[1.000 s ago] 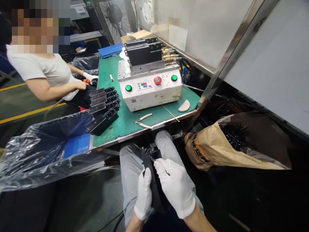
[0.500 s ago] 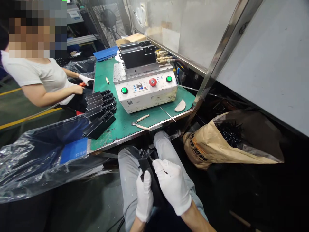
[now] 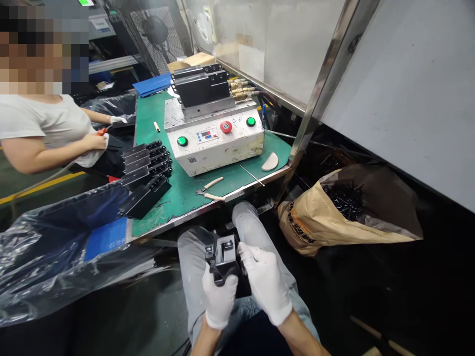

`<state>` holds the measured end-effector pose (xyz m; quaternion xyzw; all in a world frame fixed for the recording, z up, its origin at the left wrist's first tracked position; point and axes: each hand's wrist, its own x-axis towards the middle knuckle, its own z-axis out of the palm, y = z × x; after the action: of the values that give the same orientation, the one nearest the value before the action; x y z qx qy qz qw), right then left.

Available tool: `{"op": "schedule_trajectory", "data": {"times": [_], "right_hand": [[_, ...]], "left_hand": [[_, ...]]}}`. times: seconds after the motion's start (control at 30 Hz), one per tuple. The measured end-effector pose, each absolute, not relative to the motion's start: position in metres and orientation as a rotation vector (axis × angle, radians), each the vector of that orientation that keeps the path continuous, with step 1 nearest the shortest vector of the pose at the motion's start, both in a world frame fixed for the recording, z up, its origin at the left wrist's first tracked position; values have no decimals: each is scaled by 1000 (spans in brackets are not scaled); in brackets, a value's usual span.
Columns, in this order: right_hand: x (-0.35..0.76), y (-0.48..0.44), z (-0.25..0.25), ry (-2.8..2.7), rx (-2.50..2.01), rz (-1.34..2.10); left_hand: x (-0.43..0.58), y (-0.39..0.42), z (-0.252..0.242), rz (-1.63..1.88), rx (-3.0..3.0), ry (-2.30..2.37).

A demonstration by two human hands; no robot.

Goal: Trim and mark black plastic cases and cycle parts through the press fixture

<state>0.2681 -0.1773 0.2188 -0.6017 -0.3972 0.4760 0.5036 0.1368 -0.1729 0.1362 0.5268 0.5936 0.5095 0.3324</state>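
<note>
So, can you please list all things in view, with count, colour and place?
bench mat: one, green, under the machine.
control machine: one, white, on the mat.
fixtures: about five, black, left on the mat.
pliers: one, beige handles, front of the mat.
metal rod: one, silver, on the mat.
crescent piece: one, pale, right on the mat.
paper sack: one, tan, floor at right, holding black parts.
plastic bag: one, clear, left of the bench.
co-worker: one, white shirt, far left.
block: one, black, held in both hands.
left hand: one, white glove, on the block.
right hand: one, white glove, on the block.
</note>
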Motion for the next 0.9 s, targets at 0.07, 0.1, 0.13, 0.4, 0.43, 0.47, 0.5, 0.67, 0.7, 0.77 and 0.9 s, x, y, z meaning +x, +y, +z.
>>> {"op": "schedule_trajectory", "data": {"times": [0.07,0.1,0.13,0.4,0.43,0.47,0.5,0.67,0.7,0.77,0.9], "right_hand": [[275,-177,216,-974,-1515,1100],[280,-177,214,-996,-1551,1056],[286,-177,212,-1020,-1579,1019],[323,-155,228,-1538,-1546,679],[325,-152,233,-1597,-1579,631],[325,-149,237,-1655,-1602,579],[325,-146,241,-1711,-1615,532],[325,-139,248,-1839,-1634,408],[324,-138,249,-1842,-1637,398],[323,-138,250,-1848,-1640,386],[322,-138,251,-1834,-1668,400]], "left_hand": [[136,-167,137,1289,1344,1552],[137,-164,140,1275,1293,1577],[138,-162,145,1262,1219,1609],[147,-158,201,772,228,1337],[147,-159,203,762,201,1305],[147,-159,205,743,171,1247],[147,-160,205,715,133,1176],[145,-162,206,636,45,960],[145,-162,206,635,51,955],[145,-163,207,634,54,939],[144,-163,205,636,45,873]]}}
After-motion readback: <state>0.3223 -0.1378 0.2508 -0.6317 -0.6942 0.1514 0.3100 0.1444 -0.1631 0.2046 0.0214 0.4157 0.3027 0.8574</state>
